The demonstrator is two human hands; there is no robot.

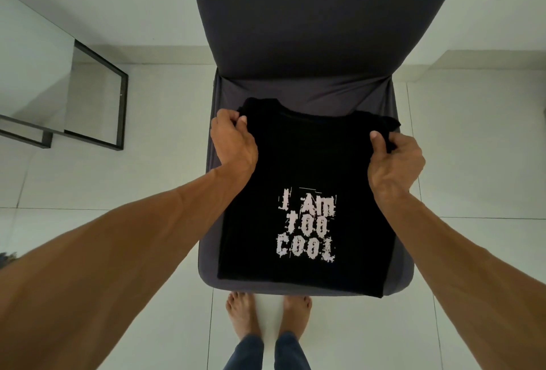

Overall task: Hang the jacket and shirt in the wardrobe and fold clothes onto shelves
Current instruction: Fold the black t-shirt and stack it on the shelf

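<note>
A black cotton T-shirt with a pale "I AM TOO COOL" print (pixel 307 168) lies flat on the seat of a dark grey fabric-covered chair (pixel 295 29), running from between the hands back toward the person's bare feet. The left hand (pixel 233 142) pinches the collar-end corner on its side, and the right hand (pixel 396 162) grips the opposite corner, thumb on top. The sides seem already turned in, making a narrow rectangle, so the fold looks about half done. The end-to-end fold and shelving are likely left. No wardrobe, jacket or shelf is in view.
</note>
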